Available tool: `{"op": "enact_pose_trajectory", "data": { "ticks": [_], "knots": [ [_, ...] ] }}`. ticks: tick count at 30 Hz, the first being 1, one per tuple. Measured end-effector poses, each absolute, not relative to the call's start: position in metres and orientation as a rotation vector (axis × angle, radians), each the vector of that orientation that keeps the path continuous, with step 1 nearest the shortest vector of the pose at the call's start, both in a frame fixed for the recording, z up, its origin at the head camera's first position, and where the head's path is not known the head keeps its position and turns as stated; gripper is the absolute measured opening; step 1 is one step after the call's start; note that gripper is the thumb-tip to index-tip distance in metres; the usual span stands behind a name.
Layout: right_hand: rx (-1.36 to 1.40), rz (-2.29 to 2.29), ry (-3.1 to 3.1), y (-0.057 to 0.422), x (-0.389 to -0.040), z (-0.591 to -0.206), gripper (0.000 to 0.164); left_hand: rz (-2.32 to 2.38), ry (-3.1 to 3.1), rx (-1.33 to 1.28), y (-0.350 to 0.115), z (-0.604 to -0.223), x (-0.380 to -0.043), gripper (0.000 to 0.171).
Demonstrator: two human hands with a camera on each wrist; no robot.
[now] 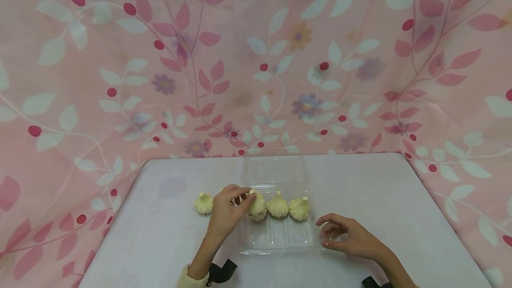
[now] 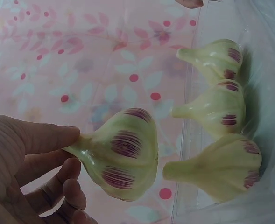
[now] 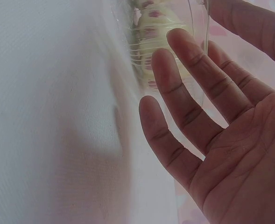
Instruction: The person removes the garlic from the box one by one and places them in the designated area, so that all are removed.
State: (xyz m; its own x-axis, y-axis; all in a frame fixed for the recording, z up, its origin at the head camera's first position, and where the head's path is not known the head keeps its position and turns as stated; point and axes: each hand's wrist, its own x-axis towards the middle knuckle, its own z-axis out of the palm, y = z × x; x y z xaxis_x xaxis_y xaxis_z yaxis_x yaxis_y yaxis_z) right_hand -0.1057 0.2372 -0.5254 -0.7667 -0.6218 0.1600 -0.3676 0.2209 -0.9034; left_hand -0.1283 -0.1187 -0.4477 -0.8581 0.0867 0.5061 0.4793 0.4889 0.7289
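My left hand [image 1: 229, 210] pinches a garlic bulb [image 2: 123, 156] by its stem, between thumb and fingers. The bulb is pale with purple streaks and hangs above the left part of a clear plastic box [image 1: 276, 241]. Inside the box, three more bulbs stand in a row: a near one [image 2: 216, 170], a middle one [image 1: 278, 206] and a right one [image 1: 299, 209]. From the head view, the held bulb overlaps the near one. Beside the box's right wall, my right hand [image 1: 346, 237] has loosely bent fingers [image 3: 186, 95] and holds nothing.
Another garlic bulb [image 1: 203, 203] lies on the white table [image 1: 160, 230], left of the box and the left forearm. The box's clear lid [image 1: 276, 170] is folded back toward the table's far edge. A pink floral cloth [image 1: 240, 57] hangs behind the table.
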Motion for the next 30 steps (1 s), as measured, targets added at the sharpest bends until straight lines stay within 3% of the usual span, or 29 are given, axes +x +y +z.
{"op": "enact_pose_trajectory", "data": {
  "ticks": [30],
  "knots": [
    [-0.912, -1.569, 2.256, 0.238, -0.105, -0.527, 0.044, -1.251, -2.247, -0.297, -0.163, -0.438, -0.140, 0.012]
  ]
}}
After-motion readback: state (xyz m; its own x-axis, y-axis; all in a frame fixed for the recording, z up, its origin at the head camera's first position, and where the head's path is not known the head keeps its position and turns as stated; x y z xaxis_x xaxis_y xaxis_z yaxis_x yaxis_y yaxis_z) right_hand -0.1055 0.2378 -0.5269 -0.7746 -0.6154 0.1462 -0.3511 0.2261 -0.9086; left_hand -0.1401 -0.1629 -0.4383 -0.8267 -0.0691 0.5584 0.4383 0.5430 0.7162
